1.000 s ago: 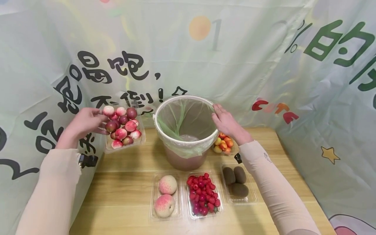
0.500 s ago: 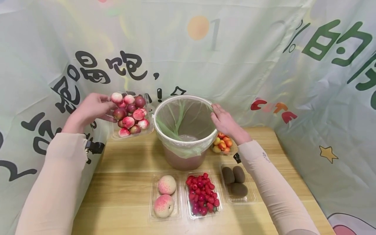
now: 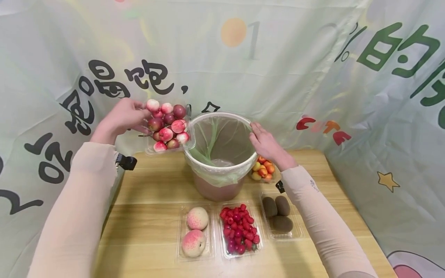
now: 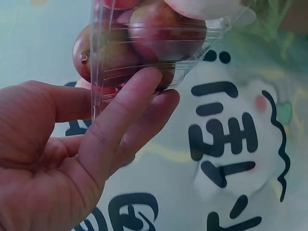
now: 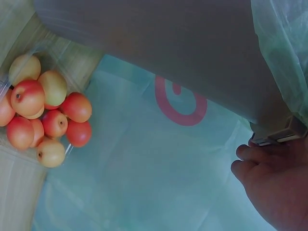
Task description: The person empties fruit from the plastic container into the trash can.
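Separately, left and right hands (image 3: 127, 117) (image 3: 266, 144) hold a fruit tray (image 3: 185, 146) and bin (image 3: 219, 189)

The person wears long sleeves of pale, pinkish beige. The left sleeve (image 3: 71, 208) looks smooth and fairly loose, with a slightly wavy edge just below the cuff. The right sleeve (image 3: 323, 216) fits closer and creases crosswise along the forearm; small dark lettering (image 3: 313, 185), too small to read, runs near its cuff. A boxy black device (image 3: 126, 162) sits at the left wrist, and a small black piece (image 3: 280, 187) juts from beside the right cuff. The left grip (image 3: 126, 117) and right grip (image 3: 265, 143) are bare hands.
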Tool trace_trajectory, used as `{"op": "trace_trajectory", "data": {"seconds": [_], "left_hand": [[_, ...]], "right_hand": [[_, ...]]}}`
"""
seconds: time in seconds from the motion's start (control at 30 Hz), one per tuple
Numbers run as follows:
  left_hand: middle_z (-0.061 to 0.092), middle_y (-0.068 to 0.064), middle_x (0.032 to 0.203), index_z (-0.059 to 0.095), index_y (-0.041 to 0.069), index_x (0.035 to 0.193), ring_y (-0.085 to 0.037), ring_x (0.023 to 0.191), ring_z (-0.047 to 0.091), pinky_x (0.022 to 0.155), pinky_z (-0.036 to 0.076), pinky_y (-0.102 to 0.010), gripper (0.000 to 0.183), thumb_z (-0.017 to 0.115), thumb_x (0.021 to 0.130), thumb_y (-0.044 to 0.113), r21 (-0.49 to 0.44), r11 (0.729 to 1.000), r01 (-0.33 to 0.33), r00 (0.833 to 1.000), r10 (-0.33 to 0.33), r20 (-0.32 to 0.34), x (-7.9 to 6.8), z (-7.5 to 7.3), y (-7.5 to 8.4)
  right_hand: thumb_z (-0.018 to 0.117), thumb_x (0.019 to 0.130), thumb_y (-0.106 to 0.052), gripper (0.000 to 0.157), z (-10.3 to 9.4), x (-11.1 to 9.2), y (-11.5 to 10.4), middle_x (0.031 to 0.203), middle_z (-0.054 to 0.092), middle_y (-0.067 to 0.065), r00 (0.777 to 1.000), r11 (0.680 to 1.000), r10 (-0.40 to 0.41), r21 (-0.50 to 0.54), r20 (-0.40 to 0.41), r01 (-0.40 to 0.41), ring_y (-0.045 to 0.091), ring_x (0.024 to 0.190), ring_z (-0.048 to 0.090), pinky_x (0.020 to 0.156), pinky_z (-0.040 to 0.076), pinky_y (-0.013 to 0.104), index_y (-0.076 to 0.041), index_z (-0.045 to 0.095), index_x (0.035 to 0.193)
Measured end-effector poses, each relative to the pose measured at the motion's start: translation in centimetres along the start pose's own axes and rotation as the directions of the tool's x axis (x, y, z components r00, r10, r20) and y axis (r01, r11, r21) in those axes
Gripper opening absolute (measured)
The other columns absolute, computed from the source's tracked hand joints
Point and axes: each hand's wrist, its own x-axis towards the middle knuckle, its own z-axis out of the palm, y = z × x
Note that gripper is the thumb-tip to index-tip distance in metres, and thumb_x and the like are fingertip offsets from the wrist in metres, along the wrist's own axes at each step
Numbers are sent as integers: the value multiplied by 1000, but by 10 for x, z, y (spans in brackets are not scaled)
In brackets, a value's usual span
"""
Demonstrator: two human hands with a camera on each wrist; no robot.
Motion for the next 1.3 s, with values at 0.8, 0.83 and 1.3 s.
{"op": "trace_trajectory", "data": {"seconds": [0.8, 0.83, 1.3], "left_hand": [[64, -26, 115, 62, -14, 127, -13, 58, 74, 67, 66, -31, 36, 48, 101, 5, -61, 998, 7, 1000, -8, -21, 26, 52, 42], [63, -25, 113, 62, -14, 126, -13, 57, 73, 66, 66, -31, 34, 49, 101, 5, -70, 998, 8, 1000, -9, -25, 27, 54, 43], [53, -8, 71, 57, -3, 89, -9, 47, 66, 54, 63, -28, 14, 51, 98, 6, -90, 994, -55, 986, 40, -160, 45, 87, 38]], "right_hand": [[30, 112, -30, 63, 0, 1, 1, 173, 19, 26, 1000, 1000, 10, 7, -6, -10, 41, 163, 17, 134, 15, 52, 4, 22, 165], [30, 112, -30, 63, -1, 1, 0, 173, 20, 27, 1000, 1000, 7, 8, -11, -7, 42, 163, 17, 134, 16, 52, 4, 22, 165], [30, 112, -30, 63, 0, 0, 0, 173, 19, 26, 1000, 1000, 14, 15, -10, -14, 41, 163, 16, 135, 15, 51, 3, 22, 165]]}}
